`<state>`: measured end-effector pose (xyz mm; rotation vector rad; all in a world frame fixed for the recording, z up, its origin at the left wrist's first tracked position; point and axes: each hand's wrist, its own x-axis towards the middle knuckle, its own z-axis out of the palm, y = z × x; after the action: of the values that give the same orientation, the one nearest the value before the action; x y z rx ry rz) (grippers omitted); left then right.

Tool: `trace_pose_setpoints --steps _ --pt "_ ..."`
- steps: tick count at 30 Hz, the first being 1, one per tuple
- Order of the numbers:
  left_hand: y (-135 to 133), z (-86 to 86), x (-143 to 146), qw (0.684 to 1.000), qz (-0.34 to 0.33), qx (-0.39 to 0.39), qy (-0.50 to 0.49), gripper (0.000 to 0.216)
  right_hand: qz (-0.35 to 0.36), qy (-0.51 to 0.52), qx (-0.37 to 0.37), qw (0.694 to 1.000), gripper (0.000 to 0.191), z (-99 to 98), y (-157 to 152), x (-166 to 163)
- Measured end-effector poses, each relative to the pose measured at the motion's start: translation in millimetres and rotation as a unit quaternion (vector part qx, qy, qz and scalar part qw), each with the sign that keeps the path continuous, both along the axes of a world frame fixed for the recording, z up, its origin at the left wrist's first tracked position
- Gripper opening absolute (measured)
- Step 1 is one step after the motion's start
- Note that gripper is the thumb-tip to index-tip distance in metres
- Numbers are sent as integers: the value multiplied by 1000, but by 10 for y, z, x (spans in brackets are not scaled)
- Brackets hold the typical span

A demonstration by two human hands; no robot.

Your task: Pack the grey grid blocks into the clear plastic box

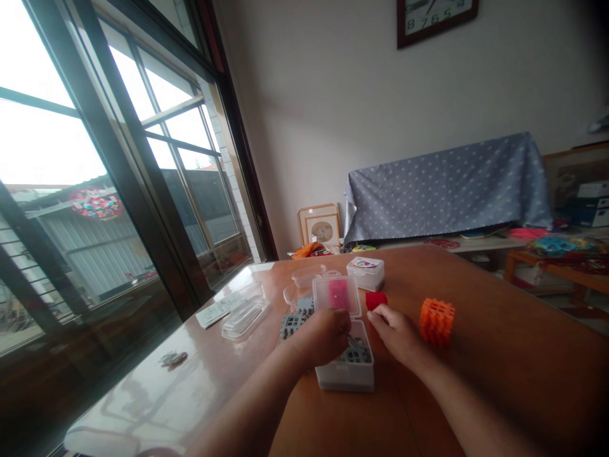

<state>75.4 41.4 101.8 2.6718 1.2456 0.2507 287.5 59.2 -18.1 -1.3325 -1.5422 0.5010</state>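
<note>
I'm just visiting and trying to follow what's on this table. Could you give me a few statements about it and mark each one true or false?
1. The left hand is over an open white box holding grey pieces. True.
2. The orange block lies inside the white box. False: it stands on the wooden table, to the right of the right hand.
3. The right hand grips the orange block. False: its fingertips are by a small red piece, apart from the block.
4. A clear lid with something pink showing stands just behind the white box. True.
5. A clear oblong container lies on the window side of the table. True.
</note>
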Motion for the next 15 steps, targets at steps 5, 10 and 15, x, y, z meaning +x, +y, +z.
trace_pose_setpoints --steps 5,10,15 --pt "20 -79 -51 996 -27 -83 19 22 1 4 4 1000 39 -21 -1 -6" --pt "28 -35 -43 993 -49 -102 43 16 -1 2 8 1000 39 -40 25 -7" --pt "60 -81 -3 992 -52 -97 54 27 0 2 3 1000 39 -40 28 6"
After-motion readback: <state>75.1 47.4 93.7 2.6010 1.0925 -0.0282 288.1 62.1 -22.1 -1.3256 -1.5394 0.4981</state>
